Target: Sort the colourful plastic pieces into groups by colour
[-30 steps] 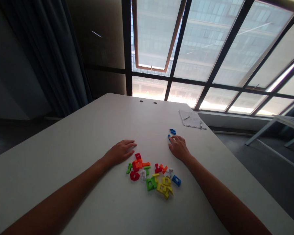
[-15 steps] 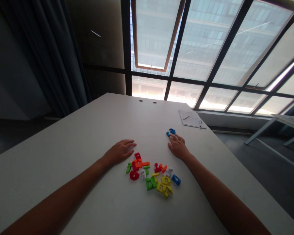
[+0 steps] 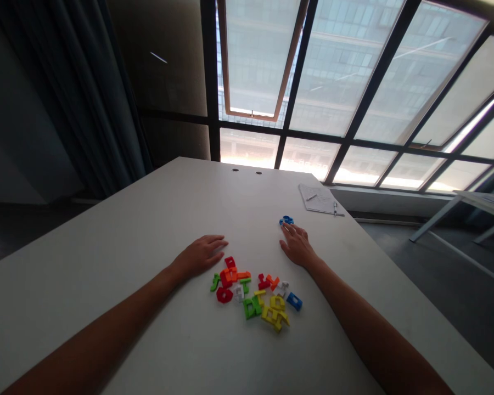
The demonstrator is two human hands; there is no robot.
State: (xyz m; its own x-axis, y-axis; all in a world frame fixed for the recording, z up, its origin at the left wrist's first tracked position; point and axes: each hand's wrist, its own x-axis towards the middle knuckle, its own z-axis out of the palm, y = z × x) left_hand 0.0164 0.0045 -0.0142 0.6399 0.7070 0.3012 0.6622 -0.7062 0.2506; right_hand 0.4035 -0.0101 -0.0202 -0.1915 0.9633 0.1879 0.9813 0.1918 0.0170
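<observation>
A heap of small plastic letter and number pieces (image 3: 253, 292) in red, orange, green, yellow, white and blue lies on the white table (image 3: 127, 230). My left hand (image 3: 201, 253) rests flat and open on the table just left of the heap, its fingers close to a red piece (image 3: 229, 262). My right hand (image 3: 297, 245) lies palm down beyond the heap, fingers stretched out, with the fingertips touching two blue pieces (image 3: 286, 220) set apart from the rest.
A sheet of paper with a pen (image 3: 319, 199) lies at the table's far right corner. Two small holes (image 3: 247, 171) sit near the far edge. Large windows stand behind, dark curtains at left, another table (image 3: 477, 203) at right.
My right hand has slid the blue pieces a little farther away and closer together. The left hand has stayed put.
</observation>
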